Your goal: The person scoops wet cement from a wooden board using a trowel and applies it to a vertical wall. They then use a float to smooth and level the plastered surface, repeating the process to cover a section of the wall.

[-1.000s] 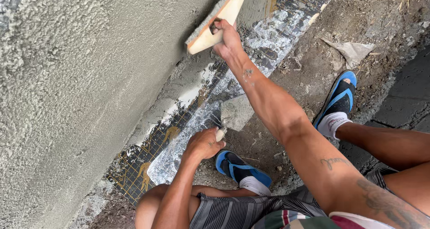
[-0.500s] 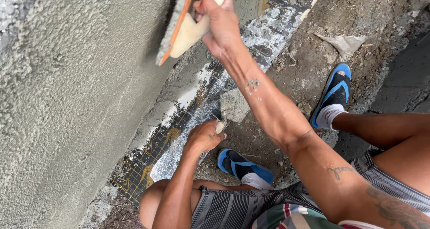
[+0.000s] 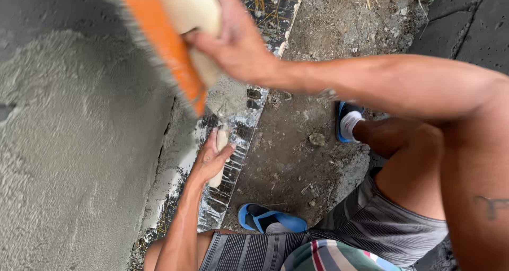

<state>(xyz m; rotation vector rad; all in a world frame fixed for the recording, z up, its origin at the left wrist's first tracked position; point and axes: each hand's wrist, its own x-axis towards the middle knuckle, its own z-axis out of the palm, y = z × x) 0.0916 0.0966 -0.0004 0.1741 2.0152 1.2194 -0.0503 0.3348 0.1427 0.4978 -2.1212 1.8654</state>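
My right hand [image 3: 238, 45] grips the pale handle of an orange float [image 3: 169, 43] and holds it against the rough grey plastered wall [image 3: 69, 159] near the top of the view. The float is blurred. Below it, my left hand [image 3: 212, 159] is closed around the pale handle of a trowel [image 3: 221, 143] whose blade carries a lump of wet grey mortar [image 3: 225, 98]. The trowel sits just under the float's lower end, close to the wall's base.
A strip of mortar-splashed sheeting over wire mesh [image 3: 233, 159] runs along the wall's foot. Bare dirt ground [image 3: 307, 122] lies to the right. My feet wear blue sandals [image 3: 270, 218] and white socks; my bent knees and striped shorts [image 3: 371, 234] fill the lower right.
The view has swung closer to the wall. My right hand has brought the float nearer and lower along the wall. My left hand has raised the mortar-loaded trowel towards it.
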